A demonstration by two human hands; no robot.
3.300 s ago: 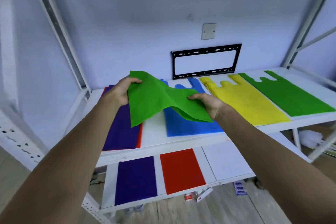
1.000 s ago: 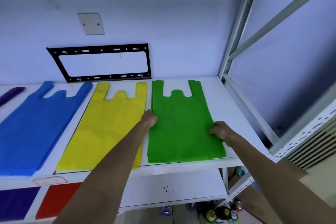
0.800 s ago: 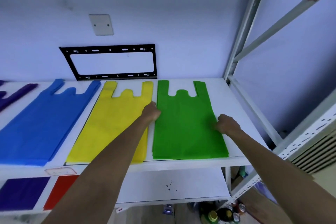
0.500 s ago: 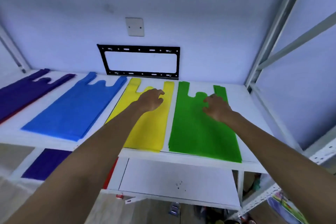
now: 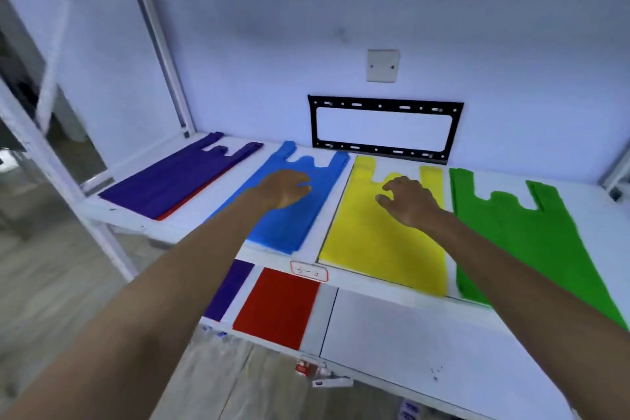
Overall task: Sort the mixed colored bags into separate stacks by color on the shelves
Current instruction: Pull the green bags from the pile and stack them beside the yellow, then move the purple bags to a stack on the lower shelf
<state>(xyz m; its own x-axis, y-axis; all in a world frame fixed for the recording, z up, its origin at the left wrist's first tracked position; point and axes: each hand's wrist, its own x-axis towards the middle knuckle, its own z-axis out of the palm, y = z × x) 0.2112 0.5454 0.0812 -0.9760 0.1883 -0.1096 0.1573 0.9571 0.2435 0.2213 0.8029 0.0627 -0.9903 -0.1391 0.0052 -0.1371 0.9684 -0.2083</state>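
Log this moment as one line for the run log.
left hand: open, over blue stack | right hand: open, over yellow stack | green stack: flat on upper shelf, untouched | nothing held

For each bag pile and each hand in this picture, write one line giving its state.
Purple pile: flat on the top shelf, a red bag showing under its edge.
Blue pile: flat, under the left hand.
Yellow pile: flat, under the right hand.
Green pile: flat, untouched.
Left hand: holding nothing.
Right hand: fingers loosely curled, holding nothing.
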